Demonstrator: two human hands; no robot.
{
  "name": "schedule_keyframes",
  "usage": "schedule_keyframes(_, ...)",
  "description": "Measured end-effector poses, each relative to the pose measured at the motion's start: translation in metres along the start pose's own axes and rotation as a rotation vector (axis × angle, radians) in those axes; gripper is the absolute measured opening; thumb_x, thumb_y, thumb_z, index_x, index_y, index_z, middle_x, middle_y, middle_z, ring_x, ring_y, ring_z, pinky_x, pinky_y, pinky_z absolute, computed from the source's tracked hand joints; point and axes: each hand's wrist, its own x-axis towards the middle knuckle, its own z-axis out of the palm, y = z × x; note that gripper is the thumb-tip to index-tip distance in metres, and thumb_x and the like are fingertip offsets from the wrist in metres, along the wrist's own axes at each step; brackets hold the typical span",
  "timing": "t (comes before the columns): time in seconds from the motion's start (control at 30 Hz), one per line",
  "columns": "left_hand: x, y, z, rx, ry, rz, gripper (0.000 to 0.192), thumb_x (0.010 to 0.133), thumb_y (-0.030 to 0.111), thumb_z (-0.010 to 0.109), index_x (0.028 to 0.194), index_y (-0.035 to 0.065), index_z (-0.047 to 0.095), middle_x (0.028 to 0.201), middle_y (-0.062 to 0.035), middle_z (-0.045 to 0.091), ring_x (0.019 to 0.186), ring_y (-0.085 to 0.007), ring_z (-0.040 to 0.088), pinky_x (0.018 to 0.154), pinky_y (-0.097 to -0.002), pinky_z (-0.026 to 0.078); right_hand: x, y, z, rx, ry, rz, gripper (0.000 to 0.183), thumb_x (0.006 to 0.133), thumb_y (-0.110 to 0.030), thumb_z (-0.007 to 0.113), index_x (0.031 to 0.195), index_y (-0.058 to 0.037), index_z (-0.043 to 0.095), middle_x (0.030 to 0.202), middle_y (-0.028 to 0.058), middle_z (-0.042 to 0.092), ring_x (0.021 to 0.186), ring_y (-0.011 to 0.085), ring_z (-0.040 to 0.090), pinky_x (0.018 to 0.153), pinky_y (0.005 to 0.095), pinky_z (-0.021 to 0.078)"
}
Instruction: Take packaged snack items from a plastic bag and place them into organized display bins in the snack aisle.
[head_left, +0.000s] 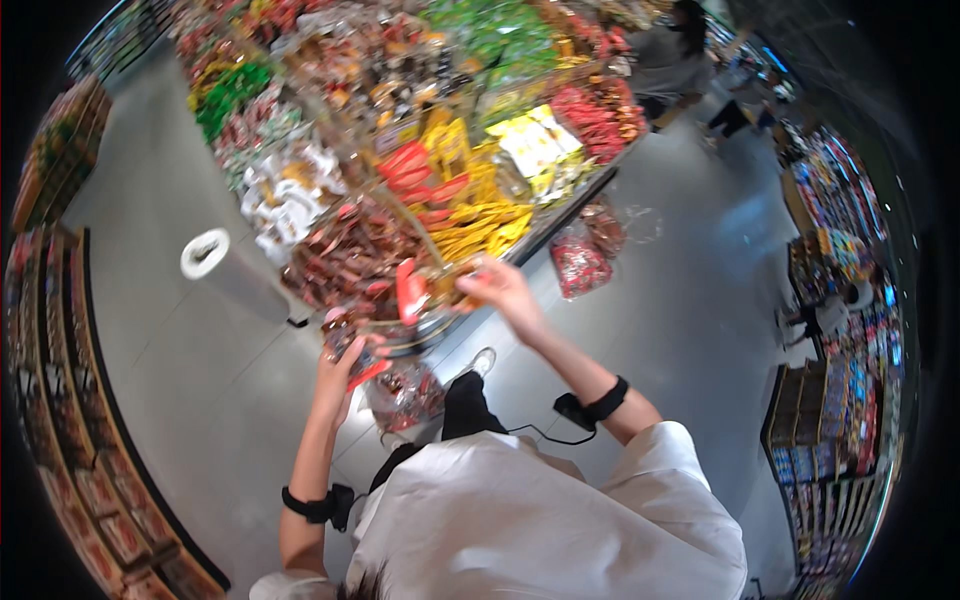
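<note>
My left hand (341, 371) is at the front left corner of a display stand heaped with wrapped snacks. It holds small dark-wrapped packets (341, 330), and a red packet (369, 373) sticks out under its fingers. My right hand (501, 291) reaches over the stand's front edge, its fingers bent by the corner of a clear divider (416, 225). Something amber and orange shows at the fingertips, too blurred to tell whether it is gripped. Between the hands, a red packet (410, 292) stands out against a pile of brown-wrapped packets (360, 251). Yellow packets (480, 232) lie beyond the right hand.
A roll of clear plastic bags (225, 259) stands at the stand's left side. Filled clear bags hang below the front edge, one by my legs (405, 394), another farther right (581, 259). Shelves (97, 420) line the left aisle. People (671, 64) stand at the far right.
</note>
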Motion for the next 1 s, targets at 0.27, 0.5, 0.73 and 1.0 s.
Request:
schedule_keyframes(0.27, 0.003, -0.017, -0.033, 0.468, 0.017, 0.125, 0.036, 0.084, 0.020, 0.060, 0.113, -0.0009, 0.052, 0.100, -0.0094, 0.061, 0.090, -0.0164, 0.059, 0.081, -0.0264, 0.044, 0.011, -0.024, -0.040, -0.131, 0.274, -0.198, 0.019, 0.087, -0.007, 0.053, 0.103, 0.0015, 0.051, 0.093, 0.0094, 0.061, 0.080, 0.0147, 0.062, 0.073, 0.0252, 0.0501)
schedule_keyframes(0.5, 0.011, -0.004, -0.019, 0.917, -0.057, 0.341, 0.033, 0.084, 0.018, 0.061, 0.108, -0.0033, 0.054, 0.098, -0.0098, 0.057, 0.089, -0.0148, 0.055, 0.079, -0.0270, 0.044, 0.022, -0.020, -0.006, -0.529, 0.362, -0.337, 0.022, 0.077, -0.010, 0.065, 0.098, -0.0023, 0.059, 0.088, 0.0038, 0.061, 0.077, 0.0086, 0.055, 0.073, 0.0220, 0.0422)
schedule_keyframes(0.73, 0.018, -0.018, -0.021, 0.879, -0.061, 0.338, 0.034, 0.083, 0.018, 0.062, 0.110, -0.0013, 0.055, 0.098, -0.0089, 0.060, 0.089, -0.0137, 0.056, 0.081, -0.0258, 0.043, 0.041, 0.006, 0.022, -0.740, 0.155, -0.655, 0.024, 0.076, -0.010, 0.064, 0.098, -0.0012, 0.060, 0.098, 0.0112, 0.062, 0.089, 0.0232, 0.060, 0.078, 0.0307, 0.0460)
schedule_keyframes(1.0, 0.010, -0.009, -0.013, 0.817, -0.016, 0.208, 0.036, 0.082, 0.020, 0.062, 0.109, -0.0026, 0.055, 0.095, -0.0079, 0.062, 0.087, -0.0119, 0.056, 0.079, -0.0251, 0.043, 0.061, 0.020, 0.043, -1.210, 0.193, -0.702, 0.020, 0.073, -0.011, 0.063, 0.090, -0.0054, 0.055, 0.078, 0.0091, 0.055, 0.081, 0.0272, 0.057, 0.064, 0.0370, 0.0475)
